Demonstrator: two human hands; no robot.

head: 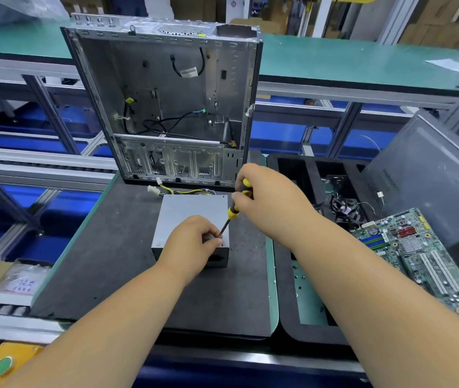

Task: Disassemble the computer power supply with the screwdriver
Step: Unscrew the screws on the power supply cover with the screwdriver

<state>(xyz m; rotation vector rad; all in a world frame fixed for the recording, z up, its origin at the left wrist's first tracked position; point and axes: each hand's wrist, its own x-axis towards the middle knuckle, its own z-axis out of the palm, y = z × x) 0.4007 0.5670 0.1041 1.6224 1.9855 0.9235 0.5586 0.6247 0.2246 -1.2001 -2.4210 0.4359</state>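
Right hand [264,191] grips a yellow-black screwdriver [234,211]; left hand [192,239] pinches its tip on the power supply [183,217], a rigid, likely heavy metal box best held by its sides.

A green-topped workbench [362,65] on an aluminium frame crosses the far side. Below it, blue bins [276,133] line a lower shelf. A roller conveyor rail [41,161] runs along the left. Cardboard boxes [441,26] are stacked behind, among white uprights. A dark foam mat [116,261] covers the near bench. Lighting is even and bright.
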